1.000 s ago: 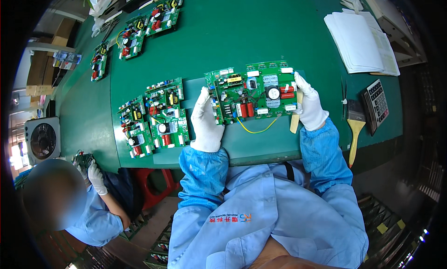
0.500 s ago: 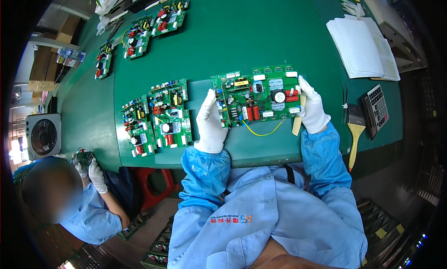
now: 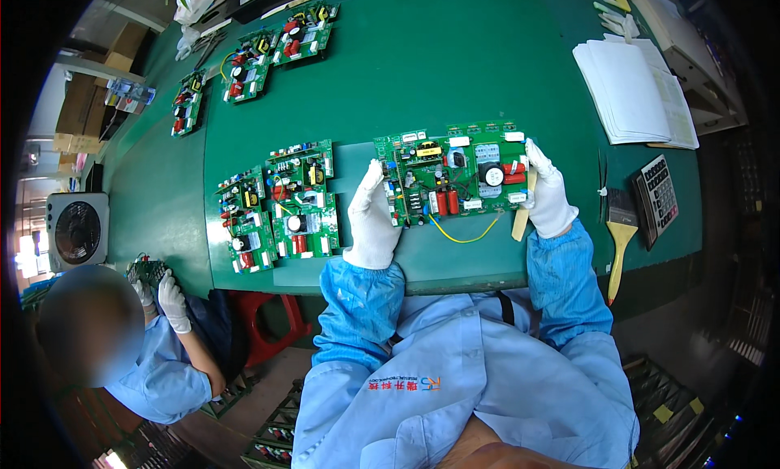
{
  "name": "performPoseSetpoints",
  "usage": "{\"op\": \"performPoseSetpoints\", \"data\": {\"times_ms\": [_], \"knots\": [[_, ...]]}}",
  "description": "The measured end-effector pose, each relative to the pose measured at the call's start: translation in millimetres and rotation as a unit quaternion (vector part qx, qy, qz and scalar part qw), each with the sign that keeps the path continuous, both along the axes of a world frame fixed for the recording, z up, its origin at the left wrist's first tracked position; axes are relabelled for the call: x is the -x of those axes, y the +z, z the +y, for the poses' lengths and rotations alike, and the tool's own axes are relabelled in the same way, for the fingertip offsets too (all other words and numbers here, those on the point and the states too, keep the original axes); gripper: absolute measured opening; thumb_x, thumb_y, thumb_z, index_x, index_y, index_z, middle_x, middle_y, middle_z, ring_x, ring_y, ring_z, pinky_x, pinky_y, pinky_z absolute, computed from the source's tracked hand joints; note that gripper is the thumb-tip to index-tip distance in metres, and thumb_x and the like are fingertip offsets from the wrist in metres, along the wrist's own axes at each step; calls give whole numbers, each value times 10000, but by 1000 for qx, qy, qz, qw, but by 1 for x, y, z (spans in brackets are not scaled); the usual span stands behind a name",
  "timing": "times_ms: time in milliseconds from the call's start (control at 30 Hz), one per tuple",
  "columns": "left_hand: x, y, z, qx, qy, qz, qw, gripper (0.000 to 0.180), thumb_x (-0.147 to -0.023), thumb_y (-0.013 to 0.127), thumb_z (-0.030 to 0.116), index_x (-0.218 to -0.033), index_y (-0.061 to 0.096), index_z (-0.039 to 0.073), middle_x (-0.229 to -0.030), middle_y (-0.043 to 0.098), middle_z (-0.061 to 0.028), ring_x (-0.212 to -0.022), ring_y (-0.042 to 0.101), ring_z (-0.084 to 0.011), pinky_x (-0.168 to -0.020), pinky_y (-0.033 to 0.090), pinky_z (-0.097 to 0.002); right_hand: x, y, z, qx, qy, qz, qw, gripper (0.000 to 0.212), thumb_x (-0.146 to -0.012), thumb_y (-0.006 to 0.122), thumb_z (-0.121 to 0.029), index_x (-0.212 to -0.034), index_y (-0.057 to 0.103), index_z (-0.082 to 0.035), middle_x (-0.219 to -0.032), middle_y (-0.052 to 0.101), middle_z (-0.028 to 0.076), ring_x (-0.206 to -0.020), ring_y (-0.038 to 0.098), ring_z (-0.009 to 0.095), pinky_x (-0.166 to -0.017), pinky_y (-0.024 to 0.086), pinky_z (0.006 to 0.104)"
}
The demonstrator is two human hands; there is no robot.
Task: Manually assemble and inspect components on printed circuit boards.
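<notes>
Circuit board [image 3: 479,197] is over the green bench [image 3: 455,71], right in front of the wearer, held by its 2 short ends. Left hand [image 3: 373,217], white glove: fingers mostly straight, nearly together, closed on the board's left edge. Right hand [image 3: 551,199], same glove, closed on the right edge; exact finger wrap hidden on both. Can't tell if the board is clear of the bench or resting on it. Flat tan stick [image 3: 520,224] sits between right palm and board edge, lower end poking out toward wearer. Yellow wire [image 3: 463,240] loops off the board's near side. Similar boards [image 3: 305,209] lie near the left hand, 3 more [image 3: 248,71] well apart at far left. Right of the right hand: tweezers [image 3: 602,181], brush [image 3: 621,225] bristles away from wearer, calculator [image 3: 660,194], white papers [image 3: 621,91] further back. Co-worker [image 3: 162,380] at left holds a small board [image 3: 146,268] in gloved hands, red stool [image 3: 272,327] alongside
</notes>
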State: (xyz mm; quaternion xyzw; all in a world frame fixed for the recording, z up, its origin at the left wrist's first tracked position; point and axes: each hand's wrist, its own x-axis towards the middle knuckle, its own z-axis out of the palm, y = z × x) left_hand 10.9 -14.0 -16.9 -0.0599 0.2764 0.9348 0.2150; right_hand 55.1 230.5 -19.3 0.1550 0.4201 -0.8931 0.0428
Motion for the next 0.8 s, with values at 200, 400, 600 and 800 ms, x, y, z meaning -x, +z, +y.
{"op": "performPoseSetpoints", "data": {"times_ms": [200,400,600,800], "knots": [[0,-4,-1,-10,-4,7,1000,379,-951,472,289,-1209,537,20,-1171,600,-87,-1039,582,-208,-908,449,-346,0,-3,4,39,28,13,999,313,-989,424,-329,-1171,562,-114,-826,604,-40,-469,429,-2,-371,301,160],[-2,-11,-1,-20,7,2,1000,350,-951,467,244,-1204,543,14,-1180,594,-91,-1066,570,-205,-922,443,-340,-1,-6,5,26,-1,-9,1000,323,-979,443,-314,-1194,561,-104,-833,609,-35,-479,450,2,-370,300,161],[-2,-17,-2,30,15,41,999,366,-958,469,265,-1201,542,1,-1211,575,-84,-1127,521,-190,-1001,368,-330,1,-10,10,-15,-23,-4,1000,329,-973,457,-328,-1157,585,-87,-807,600,-37,-463,437,5,-365,291,165],[1,-7,10,172,-110,145,968,435,-968,461,286,-1264,498,-31,-1305,522,-110,-1204,467,-218,-1035,328,-347,5,-24,29,-221,-85,22,971,306,-962,493,-325,-1071,608,-63,-805,597,-43,-494,411,-11,-395,276,174]]}}
